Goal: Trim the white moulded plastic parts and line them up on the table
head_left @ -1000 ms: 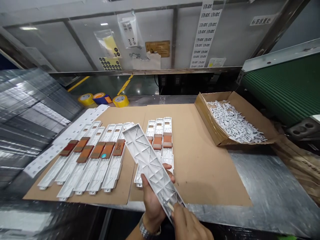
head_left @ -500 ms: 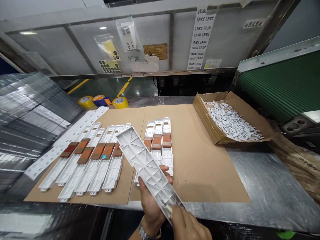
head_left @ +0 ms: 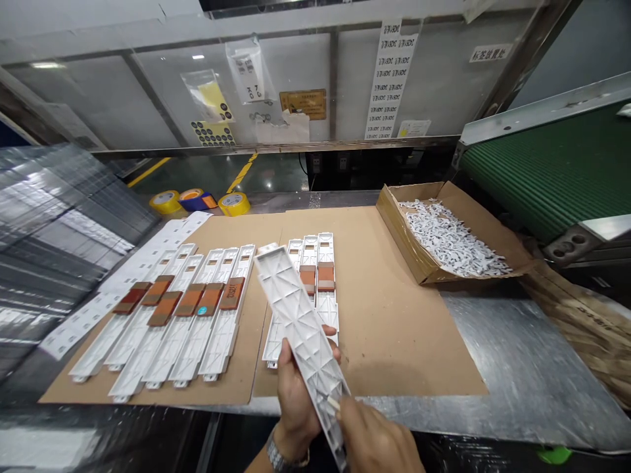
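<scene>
A long white plastic panel with a ribbed face is tilted up in front of me, its far end leaning left. My left hand is wrapped round its edges from beneath, with fingertips showing on the right side. At the near end, my right hand is closed with a small off-white piece poking from its fingers against the ribs. Most of that piece is hidden, so its kind cannot be told. Behind the panel lie several white strips with orange-brown blocks across them.
More such strips lie in a row on cardboard at left. A carton of small white plastic parts stands at right, beside a green conveyor belt. Tape rolls sit at the back.
The panel has swung more upright, its far end moving right. My right hand remains at its near end. A white object now shows on the conveyor at the right edge.
</scene>
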Demonstrator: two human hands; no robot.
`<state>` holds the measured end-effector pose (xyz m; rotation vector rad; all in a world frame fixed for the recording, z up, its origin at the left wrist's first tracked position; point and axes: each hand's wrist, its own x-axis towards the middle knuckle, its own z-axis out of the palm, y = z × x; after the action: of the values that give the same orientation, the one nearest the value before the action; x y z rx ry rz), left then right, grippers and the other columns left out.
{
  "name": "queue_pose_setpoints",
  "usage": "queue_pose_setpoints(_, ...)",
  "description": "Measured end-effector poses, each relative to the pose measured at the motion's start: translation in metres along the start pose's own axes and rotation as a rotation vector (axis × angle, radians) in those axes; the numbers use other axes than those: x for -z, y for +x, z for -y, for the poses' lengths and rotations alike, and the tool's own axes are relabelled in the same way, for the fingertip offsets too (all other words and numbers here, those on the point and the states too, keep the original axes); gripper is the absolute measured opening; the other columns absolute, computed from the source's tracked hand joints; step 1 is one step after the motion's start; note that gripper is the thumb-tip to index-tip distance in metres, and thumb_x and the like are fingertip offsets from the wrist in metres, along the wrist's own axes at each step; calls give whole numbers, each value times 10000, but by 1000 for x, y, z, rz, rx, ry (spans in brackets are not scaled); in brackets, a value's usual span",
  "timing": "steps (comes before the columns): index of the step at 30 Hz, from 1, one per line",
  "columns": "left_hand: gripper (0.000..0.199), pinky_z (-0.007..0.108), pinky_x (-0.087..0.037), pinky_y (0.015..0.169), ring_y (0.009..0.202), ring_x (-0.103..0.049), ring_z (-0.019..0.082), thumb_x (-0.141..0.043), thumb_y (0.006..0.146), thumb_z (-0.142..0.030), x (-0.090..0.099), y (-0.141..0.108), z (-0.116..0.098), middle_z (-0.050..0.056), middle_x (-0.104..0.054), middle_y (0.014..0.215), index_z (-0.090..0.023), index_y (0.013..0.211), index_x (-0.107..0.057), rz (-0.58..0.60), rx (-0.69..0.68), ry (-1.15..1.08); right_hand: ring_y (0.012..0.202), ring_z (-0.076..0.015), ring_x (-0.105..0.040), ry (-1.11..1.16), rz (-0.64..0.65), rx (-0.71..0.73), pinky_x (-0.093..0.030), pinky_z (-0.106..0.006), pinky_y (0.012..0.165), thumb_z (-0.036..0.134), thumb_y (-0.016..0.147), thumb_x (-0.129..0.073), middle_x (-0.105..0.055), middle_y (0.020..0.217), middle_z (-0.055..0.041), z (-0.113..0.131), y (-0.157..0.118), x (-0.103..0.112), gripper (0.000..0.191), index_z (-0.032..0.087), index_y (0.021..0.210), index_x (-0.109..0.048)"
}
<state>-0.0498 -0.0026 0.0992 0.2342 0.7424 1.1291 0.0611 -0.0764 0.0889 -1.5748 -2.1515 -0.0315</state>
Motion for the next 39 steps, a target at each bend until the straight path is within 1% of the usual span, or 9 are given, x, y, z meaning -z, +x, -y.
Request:
queue_pose_setpoints(3, 508, 207, -403, 494, 527, -543, 118, -346, 849, -472, 8, 7, -12, 67, -632, 679, -97, 1017, -644, 69, 264, 67, 509, -123, -519, 185, 30, -14, -317, -248, 466, 154, 939, -304, -527, 618, 21, -21, 6, 19, 204, 206, 851, -480)
queue_pose_setpoints(6, 551, 215, -417, 501, 525, -568, 131, -331, 877, -443, 18, 10, -17, 105, -632, 646, -6, 1011, -639, 137, 554, 136, 587, -131, -512, 198, 76, 50, -335, -242, 530, 173, 948, -332, -542, 694, -3, -36, 12, 35, 192, 197, 947, -522)
queue_pose_setpoints(10, 620, 218, -431, 497, 510, -590, 135, -231, 923, -441, 24, 0, -8, 100, -635, 607, -18, 841, -678, 207, 853, 211, 541, -131, -460, 128, 105, 124, -285, -260, 510, 211, 961, -315, -503, 634, 2, -37, 16, 42, 284, 200, 765, -521)
queue_pose_setpoints(14, 730, 198, -389, 416, 410, -548, 127, -109, 932, -396, 21, -21, 1, 99, -590, 497, 15, 716, -673, 263, 1046, 263, 505, -128, -432, 96, 208, 178, -257, -273, 498, 230, 968, -294, -489, 589, 12, -34, 10, 42, 343, 205, 675, -470)
queue_pose_setpoints(17, 688, 168, -333, 385, 366, -507, 100, -188, 915, -422, 19, -36, 2, 66, -554, 441, 20, 684, -663, 231, 1082, 284, 507, -130, -433, 94, 289, 228, -256, -277, 510, 232, 974, -271, -510, 597, 14, -33, 2, 41, 344, 209, 695, -472)
queue_pose_setpoints(22, 632, 187, -309, 390, 362, -497, 106, -282, 878, -435, 24, -52, 6, 66, -546, 435, 26, 662, -655, 192, 1101, 291, 533, -143, -440, 97, 332, 245, -249, -290, 540, 222, 969, -307, -514, 612, 24, -30, -9, 39, 293, 216, 722, -465)
queue_pose_setpoints(28, 608, 180, -307, 388, 368, -490, 102, -330, 863, -459, 29, -56, 7, 66, -546, 444, 5, 664, -669, 205, 1055, 288, 536, -146, -426, 107, 312, 230, -237, -295, 543, 194, 961, -310, -508, 611, 16, -25, -10, 36, 293, 209, 724, -481)
queue_pose_setpoints(34, 582, 162, -291, 382, 361, -465, 93, -352, 871, -446, 26, -60, 4, 63, -531, 434, -17, 644, -675, 171, 975, 261, 535, -150, -414, 83, 262, 196, -241, -299, 545, 184, 968, -280, -493, 601, 11, -22, -9, 33, 328, 206, 716, -489)
queue_pose_setpoints(39, 579, 161, -300, 390, 372, -480, 98, -347, 871, -433, 27, -59, 1, 69, -538, 434, -3, 669, -678, 185, 999, 260, 540, -133, -410, 152, 315, 268, -243, -290, 543, 209, 965, -325, -501, 622, 16, -25, -8, 35, 305, 198, 709, -490)
